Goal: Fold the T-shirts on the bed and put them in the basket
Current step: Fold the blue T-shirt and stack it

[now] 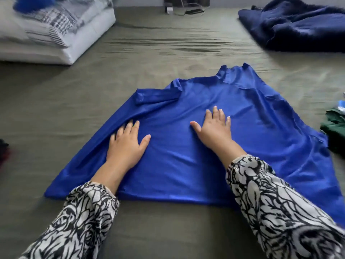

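A shiny, smooth blue T-shirt (205, 157) lies spread on the olive-green bed sheet (56, 113), its hem nearest the person and its collar pointing away. Its left sleeve is folded in over the body as a flat band; the right side fans out in soft wrinkles. Both hands lie flat on the cloth, fingers straight and spread, gripping nothing: the left hand (127, 144) presses near the shirt's left folded edge, the right hand (214, 128) presses on the middle of the chest. The sleeves (280, 208) on both arms are black-and-white patterned. A fuzzy navy blanket (298, 25) sits crumpled at far right, white striped pillows (56, 34) at far left, dark green cloth (334, 126) at the right edge
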